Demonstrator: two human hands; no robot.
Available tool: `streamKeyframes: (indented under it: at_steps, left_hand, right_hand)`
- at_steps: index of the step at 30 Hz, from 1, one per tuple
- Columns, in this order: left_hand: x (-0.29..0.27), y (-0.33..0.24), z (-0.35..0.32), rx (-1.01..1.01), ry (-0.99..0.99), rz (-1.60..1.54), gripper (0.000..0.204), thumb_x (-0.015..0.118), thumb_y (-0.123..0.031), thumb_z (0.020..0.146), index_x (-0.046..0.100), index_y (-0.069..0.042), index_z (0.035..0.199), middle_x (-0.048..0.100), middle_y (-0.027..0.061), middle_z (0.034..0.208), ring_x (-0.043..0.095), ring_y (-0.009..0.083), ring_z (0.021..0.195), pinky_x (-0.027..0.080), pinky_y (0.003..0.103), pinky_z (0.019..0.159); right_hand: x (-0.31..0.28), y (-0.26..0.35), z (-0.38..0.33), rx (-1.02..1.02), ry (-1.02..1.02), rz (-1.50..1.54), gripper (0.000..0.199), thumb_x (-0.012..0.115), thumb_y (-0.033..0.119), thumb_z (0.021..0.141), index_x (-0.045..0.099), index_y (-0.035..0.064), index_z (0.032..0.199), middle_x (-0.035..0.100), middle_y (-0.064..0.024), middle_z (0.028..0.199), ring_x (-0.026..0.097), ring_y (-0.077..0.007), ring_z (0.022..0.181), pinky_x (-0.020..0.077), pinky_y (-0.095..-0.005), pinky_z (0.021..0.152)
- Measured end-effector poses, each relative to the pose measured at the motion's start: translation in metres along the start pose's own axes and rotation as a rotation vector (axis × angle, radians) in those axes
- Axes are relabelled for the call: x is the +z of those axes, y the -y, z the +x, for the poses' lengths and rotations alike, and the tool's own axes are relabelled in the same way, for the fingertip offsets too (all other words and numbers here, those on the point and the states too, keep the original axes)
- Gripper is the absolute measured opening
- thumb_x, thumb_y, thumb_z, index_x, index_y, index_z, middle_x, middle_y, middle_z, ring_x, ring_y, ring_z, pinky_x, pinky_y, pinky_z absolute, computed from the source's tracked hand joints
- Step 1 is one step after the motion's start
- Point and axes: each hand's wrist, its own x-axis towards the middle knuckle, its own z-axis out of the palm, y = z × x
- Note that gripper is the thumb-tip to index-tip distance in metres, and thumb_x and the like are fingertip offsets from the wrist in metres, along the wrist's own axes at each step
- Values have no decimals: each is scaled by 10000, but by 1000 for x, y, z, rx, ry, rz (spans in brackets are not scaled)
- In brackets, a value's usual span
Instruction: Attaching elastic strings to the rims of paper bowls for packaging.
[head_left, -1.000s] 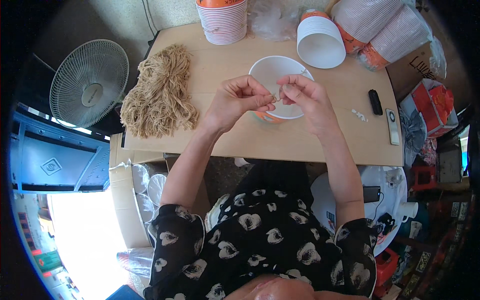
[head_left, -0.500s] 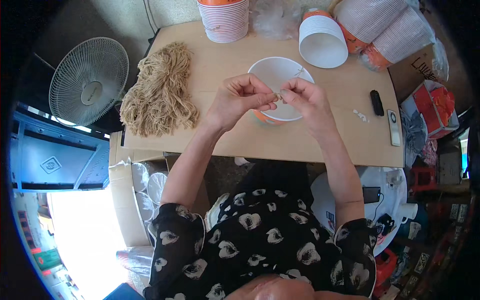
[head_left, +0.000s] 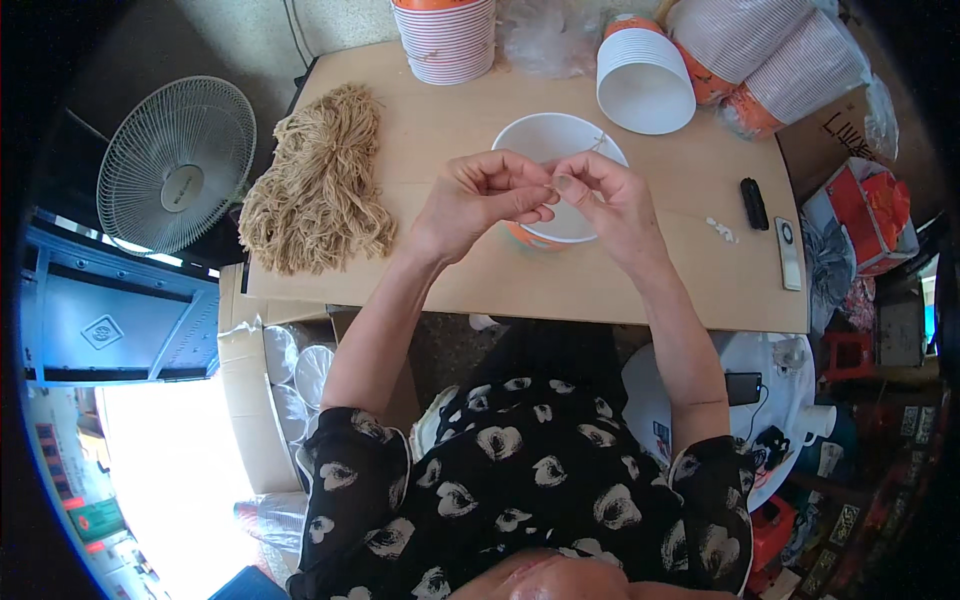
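Above the near rim of a white-lined paper tub (head_left: 548, 128) with an orange outside, my two hands meet with fingertips almost touching. My left hand (head_left: 490, 200) pinches thumb against forefinger, the other fingers curled. In the same way my right hand (head_left: 612, 200) is closed, thumb and forefinger pressed together. Between the fingertips shows a small tan strand (head_left: 553, 188), partly hidden by the fingers. A thin tan strand (head_left: 600, 142) lies at the tub's far right rim. To the left lies a thick bundle of tan twine (head_left: 318, 190).
A stack of tubs (head_left: 446, 45) stands at the back, with a clear plastic bag (head_left: 548, 40) beside it. An overturned tub (head_left: 648, 92) and wrapped tub stacks (head_left: 800, 75) are at back right. White bits (head_left: 720, 230), a black object (head_left: 754, 205) and a fan (head_left: 180, 170) flank the workspace.
Both hands stay over the tub, still pinching. The fingertips have shifted slightly, and less of the tan strand shows between them.
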Motion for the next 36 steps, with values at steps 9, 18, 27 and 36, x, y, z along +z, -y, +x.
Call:
streamKeyframes:
  at_steps: [9,18,27,36]
  left_hand:
    - [3,-7,-3,0,19,17,422,646,10,938,529,25,1343,739,145,1016,688,118,782,586,256,750]
    - [11,-14,3,33,-21,455,180,713,-150,935,738,-10,1045,712,36,881,603,70,688,471,221,602]
    - [-14,-26,-16,504,11,1051,49,750,-77,843,727,-43,869,669,80,1063,654,233,868,536,352,739]
    - [-17,0,-3,456,-210,1112,792,773,-195,815,373,-39,1480,517,298,1392,568,452,1225,495,477,988]
  right_hand:
    - [-2,7,-3,37,-73,-43,128,548,106,1021,591,-6,977,634,-25,746,547,-54,634,441,-222,579]
    - [-3,25,-4,-16,-80,-115,112,614,111,982,617,-1,977,607,5,704,492,-41,608,401,-220,552]
    - [-43,26,-15,109,31,-132,94,700,77,906,691,-14,930,593,49,744,493,-25,660,378,-200,584]
    - [-57,2,-24,84,52,245,101,703,98,913,701,-3,905,638,30,801,519,-20,715,382,-179,631]
